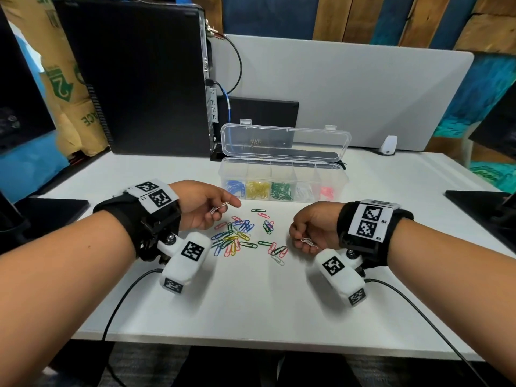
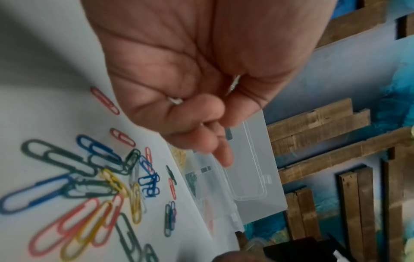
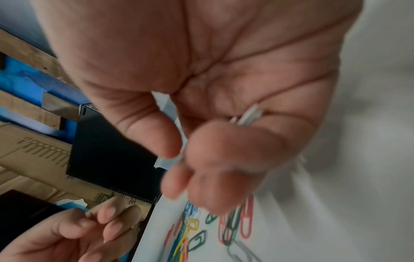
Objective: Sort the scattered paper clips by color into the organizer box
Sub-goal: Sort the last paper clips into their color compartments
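Both hands pinch white clips: left hand [image 1: 205,208], right hand [image 1: 314,230]. We'd best carry them beyond our fingers to the organizer box [image 1: 339,181]'s white compartment, releasing low

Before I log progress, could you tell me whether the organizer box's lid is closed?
No, the organizer box stands with its clear lid hinged up behind the compartments.

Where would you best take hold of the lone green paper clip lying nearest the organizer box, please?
Take the green paper clip by its two long sides, coming straight down from above. It lies flat on the table, apart from the pile, so a fingertip pinch grip has free space around it.
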Motion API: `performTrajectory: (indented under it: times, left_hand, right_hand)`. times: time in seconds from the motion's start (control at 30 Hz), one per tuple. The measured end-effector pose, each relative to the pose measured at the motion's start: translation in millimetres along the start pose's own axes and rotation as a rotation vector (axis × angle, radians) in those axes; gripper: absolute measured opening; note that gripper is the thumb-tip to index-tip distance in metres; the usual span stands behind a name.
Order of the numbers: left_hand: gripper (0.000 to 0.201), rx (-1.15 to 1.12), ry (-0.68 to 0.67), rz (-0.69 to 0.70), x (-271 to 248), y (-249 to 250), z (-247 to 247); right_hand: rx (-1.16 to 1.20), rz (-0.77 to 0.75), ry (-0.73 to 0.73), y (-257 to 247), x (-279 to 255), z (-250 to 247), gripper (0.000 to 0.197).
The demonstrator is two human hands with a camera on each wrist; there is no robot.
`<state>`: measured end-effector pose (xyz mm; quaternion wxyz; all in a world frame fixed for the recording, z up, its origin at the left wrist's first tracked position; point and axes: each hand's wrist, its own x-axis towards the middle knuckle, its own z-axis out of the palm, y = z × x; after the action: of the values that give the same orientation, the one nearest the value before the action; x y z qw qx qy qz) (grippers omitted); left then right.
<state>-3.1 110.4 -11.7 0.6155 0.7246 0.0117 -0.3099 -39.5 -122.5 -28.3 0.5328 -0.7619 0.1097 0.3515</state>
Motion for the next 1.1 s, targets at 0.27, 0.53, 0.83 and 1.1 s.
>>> performTrajectory:
  times: [0.27, 0.53, 0.83, 1.1]
  left_hand:
    - [0.015, 0.789, 0.15, 0.048, 4, -3, 8]
    - [0.017, 1.397, 0.212, 0.25, 12, -14, 21]
    - [0.017, 1.437, 0.184, 0.261, 21, -16, 21]
    - [0.02, 1.414, 0.198, 0.234, 23, -17, 19]
  right_hand:
    - [-0.495, -0.082, 0.065, -12, -6, 7, 0.014]
    - [-1.086, -0.285, 0.134, -11, -4, 32, 0.012]
    - [-1.192, -0.356, 0.198, -11, -2, 36, 0.018]
    - [-1.232, -0.328, 0.218, -9, -2, 32, 0.025]
